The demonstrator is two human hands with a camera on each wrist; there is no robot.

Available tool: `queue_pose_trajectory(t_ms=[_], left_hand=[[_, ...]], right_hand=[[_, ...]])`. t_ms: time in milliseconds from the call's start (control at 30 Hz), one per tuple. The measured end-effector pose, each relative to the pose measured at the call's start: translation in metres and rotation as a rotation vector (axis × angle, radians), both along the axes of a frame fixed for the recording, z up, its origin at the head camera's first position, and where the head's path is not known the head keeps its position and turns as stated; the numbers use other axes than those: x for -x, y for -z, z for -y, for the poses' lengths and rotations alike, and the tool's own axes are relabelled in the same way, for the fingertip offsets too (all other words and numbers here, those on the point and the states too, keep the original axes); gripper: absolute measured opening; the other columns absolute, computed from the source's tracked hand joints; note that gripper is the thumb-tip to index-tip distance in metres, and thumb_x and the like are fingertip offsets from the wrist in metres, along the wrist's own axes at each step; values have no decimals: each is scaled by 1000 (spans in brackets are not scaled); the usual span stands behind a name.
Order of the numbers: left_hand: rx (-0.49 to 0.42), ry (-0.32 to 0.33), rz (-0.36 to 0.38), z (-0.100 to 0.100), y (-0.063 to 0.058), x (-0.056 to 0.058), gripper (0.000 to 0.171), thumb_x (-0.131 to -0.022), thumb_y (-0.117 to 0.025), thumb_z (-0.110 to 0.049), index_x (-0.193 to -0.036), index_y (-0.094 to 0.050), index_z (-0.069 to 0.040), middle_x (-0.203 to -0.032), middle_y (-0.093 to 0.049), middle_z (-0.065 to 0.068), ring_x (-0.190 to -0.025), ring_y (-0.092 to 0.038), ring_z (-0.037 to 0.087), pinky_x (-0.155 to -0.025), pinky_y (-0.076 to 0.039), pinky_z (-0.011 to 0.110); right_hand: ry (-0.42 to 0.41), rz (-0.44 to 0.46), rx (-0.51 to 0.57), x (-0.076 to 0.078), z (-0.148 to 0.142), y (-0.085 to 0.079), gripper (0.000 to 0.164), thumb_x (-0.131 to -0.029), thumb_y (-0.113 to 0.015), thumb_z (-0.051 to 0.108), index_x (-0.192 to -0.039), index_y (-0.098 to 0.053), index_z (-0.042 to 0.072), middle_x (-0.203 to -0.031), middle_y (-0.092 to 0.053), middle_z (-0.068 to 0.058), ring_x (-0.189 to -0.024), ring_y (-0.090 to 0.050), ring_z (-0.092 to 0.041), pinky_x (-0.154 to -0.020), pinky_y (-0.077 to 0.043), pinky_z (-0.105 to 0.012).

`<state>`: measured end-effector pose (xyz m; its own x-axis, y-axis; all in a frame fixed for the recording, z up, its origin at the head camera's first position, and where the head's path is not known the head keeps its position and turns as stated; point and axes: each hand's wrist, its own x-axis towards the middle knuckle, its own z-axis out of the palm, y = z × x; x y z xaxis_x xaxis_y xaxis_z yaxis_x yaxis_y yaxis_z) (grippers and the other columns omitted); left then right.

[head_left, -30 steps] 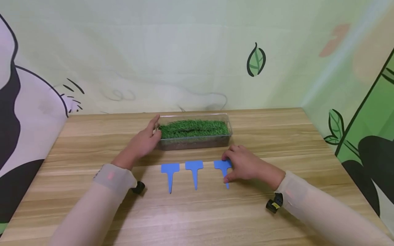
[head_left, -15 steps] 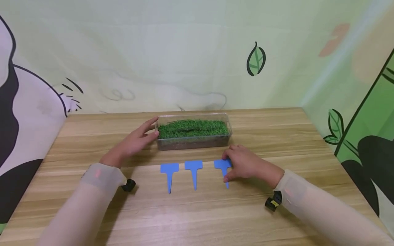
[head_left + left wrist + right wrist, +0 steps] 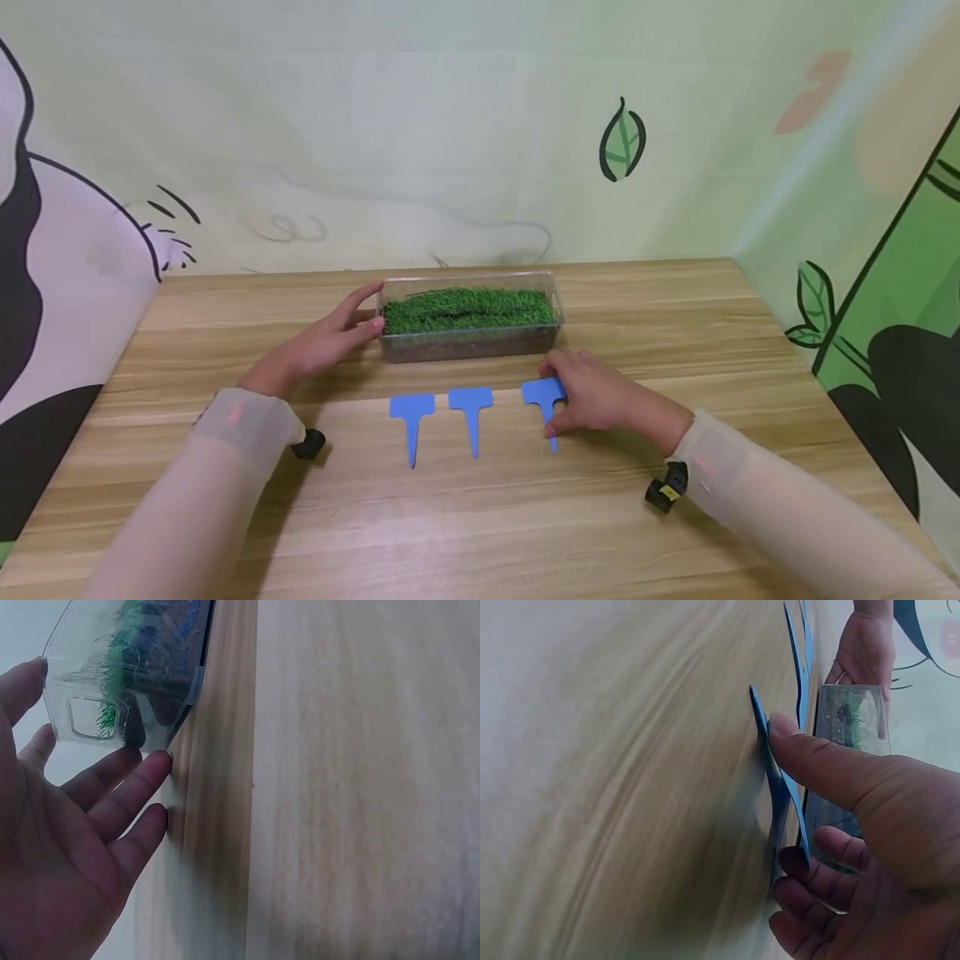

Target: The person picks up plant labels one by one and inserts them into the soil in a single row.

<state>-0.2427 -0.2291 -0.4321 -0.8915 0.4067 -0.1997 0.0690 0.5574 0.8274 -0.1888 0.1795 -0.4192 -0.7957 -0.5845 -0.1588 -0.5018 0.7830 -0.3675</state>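
Note:
Three blue T-shaped plant labels lie in a row in the head view: a left label (image 3: 412,406), a middle label (image 3: 471,400) and a right label (image 3: 537,391). My right hand (image 3: 603,398) pinches the right label, thumb on its stake and fingertips at its wide head. In the right wrist view that label (image 3: 787,780) stands tilted, with a shadow beneath it. Behind the row is a clear plastic box (image 3: 472,344) with green artificial grass (image 3: 465,308) over a dark layer. My left hand (image 3: 318,346), fingers spread and extended, touches the box's left end.
Everything rests on a wood-grain table (image 3: 450,525). A printed cloth wall (image 3: 420,142) with panda and leaf drawings rises behind the table's back edge. Small black cameras hang at both wrists, the left camera (image 3: 308,444) close over the tabletop.
My left hand has shifted left from around the box's end, its fingers now only at the edge. The right hand keeps hold of the right label, which has tilted up slightly.

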Motion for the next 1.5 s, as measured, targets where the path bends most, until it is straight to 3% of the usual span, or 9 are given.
queue_pose_trajectory(t_ms=[100,167,333,467,700,900,1033,1233,1500], left_hand=[[7,2,3,0,1,1,70,-103,-44,-56,-159,-2,-47,-160,-28,24,-146,-31,45,-114,-25,68],[14,5,2,0,2,2,71,-103,-44,-57,-159,-2,-46,-160,-29,25,-146,-31,45,-113,-25,68],[20,6,-1,0,2,2,70,-104,-44,-54,-159,-1,-46,-159,-30,25,-146,-32,45,-113,-25,68],[19,10,3,0,1,2,70,-103,-44,-55,-159,-1,-47,-160,-29,24,-146,-32,45,-113,-25,68],[30,12,9,-1,0,1,71,-103,-43,-56,-159,-1,-46,-159,-29,24,-145,-32,46,-112,-26,68],[46,-1,31,-2,-4,-2,66,-103,-43,-55,-154,0,-57,-161,-29,22,-146,-31,46,-113,-24,69],[47,-5,34,-2,-5,-3,68,-103,-43,-57,-155,0,-55,-161,-29,22,-146,-31,46,-113,-22,70],[61,-2,8,0,-2,-3,68,-102,-42,-60,-154,0,-57,-160,-32,22,-144,-34,47,-114,-23,69],[65,-8,-3,-2,1,-2,67,-103,-41,-57,-154,2,-56,-160,-31,23,-143,-35,47,-113,-25,67]], right_hand=[[2,38,31,0,-1,-1,85,-73,-90,37,-138,-51,-1,-135,-59,-18,-124,-56,-33,-106,-44,-48],[12,71,76,1,-1,1,76,-78,-87,31,-138,-54,-1,-133,-60,-16,-121,-58,-30,-103,-47,-46],[78,162,240,3,-1,4,37,-92,-73,15,-126,-66,3,-104,-65,-6,-88,-57,-17,-76,-49,-31],[107,189,340,4,-1,-3,26,-96,-64,10,-121,-68,6,-90,-61,-4,-77,-50,-16,-64,-43,-27],[108,67,422,9,0,-26,25,-98,-64,11,-122,-69,7,-85,-61,-6,-74,-50,-17,-62,-42,-28],[178,55,464,16,2,-48,17,-99,-64,15,-113,-70,10,-93,-67,-7,-77,-56,-19,-64,-48,-32],[173,2,483,22,5,-59,12,-99,-65,16,-109,-69,10,-94,-66,-5,-79,-55,-21,-68,-47,-33],[185,-166,539,35,10,-71,16,-97,-68,17,-110,-71,8,-90,-69,-4,-67,-52,-24,-58,-42,-28],[190,-225,570,53,18,-77,17,-96,-68,15,-111,-72,8,-97,-72,-6,-78,-57,-19,-72,-48,-32]])
